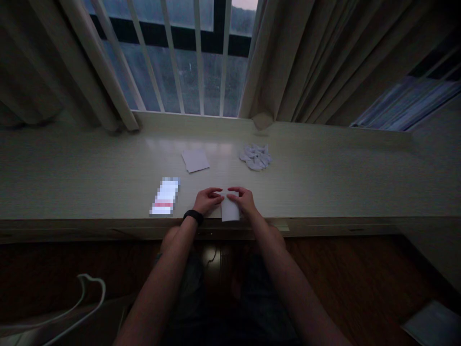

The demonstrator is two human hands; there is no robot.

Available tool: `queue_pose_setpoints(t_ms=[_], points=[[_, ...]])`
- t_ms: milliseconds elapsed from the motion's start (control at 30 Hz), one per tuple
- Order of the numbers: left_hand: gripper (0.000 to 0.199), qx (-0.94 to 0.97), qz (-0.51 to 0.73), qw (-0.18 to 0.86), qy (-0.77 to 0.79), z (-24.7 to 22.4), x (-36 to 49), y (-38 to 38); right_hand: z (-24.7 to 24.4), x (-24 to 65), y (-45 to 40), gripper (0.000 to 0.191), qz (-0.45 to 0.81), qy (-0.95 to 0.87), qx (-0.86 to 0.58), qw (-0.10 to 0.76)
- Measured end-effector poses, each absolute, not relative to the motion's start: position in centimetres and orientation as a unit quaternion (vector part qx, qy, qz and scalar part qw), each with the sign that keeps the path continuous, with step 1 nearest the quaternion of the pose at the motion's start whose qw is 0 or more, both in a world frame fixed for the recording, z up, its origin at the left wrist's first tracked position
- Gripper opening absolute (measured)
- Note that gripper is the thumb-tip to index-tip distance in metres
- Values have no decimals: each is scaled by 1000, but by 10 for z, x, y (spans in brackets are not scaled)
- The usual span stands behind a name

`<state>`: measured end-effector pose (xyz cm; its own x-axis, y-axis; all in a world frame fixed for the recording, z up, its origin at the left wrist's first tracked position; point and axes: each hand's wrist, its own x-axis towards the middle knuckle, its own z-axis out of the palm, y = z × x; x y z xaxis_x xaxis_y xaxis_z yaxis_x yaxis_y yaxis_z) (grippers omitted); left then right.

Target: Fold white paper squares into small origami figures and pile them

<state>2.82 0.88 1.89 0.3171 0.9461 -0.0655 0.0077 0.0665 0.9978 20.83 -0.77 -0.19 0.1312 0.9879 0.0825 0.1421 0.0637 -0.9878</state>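
A small white sheet of paper (230,210) lies at the front edge of the pale counter, its lower end reaching over the edge. My left hand (208,200) pinches its upper left part between thumb and fingers; a black band is on that wrist. My right hand (244,199) pinches the upper right part, close beside the left. Farther back on the counter, a small stack of white paper squares (195,160) sits to the left, and a heap of crumpled white pieces (256,157) to the right.
A lit phone (165,196) with a blurred screen lies on the pale counter (324,182), left of my hands. Behind stand a barred window and curtains (288,57). A white cable (103,288) loops at the lower left. A pale flat object (434,323) is at the lower right.
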Motion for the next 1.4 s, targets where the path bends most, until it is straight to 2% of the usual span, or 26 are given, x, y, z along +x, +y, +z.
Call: queue_pose_setpoints(t_ms=[267, 600, 767, 1000, 1200, 1400], points=[[44, 556, 392, 589, 436, 20, 31, 7, 0, 207, -9, 38, 423, -510, -542, 517], [49, 564, 390, 575, 447, 18, 33, 7, -1, 210, -8, 40, 425, -513, -544, 510], [45, 538, 402, 593, 445, 21, 35, 5, -2, 209, -9, 41, 417, -520, -547, 506], [45, 493, 453, 576, 469, 19, 35, 6, 4, 206, -4, 52, 424, -480, -577, 507], [47, 446, 492, 581, 471, 15, 37, 8, -1, 207, 1, 39, 468, -444, -577, 502], [48, 451, 483, 584, 472, 14, 36, 8, -2, 209, -2, 32, 510, -413, -534, 534]])
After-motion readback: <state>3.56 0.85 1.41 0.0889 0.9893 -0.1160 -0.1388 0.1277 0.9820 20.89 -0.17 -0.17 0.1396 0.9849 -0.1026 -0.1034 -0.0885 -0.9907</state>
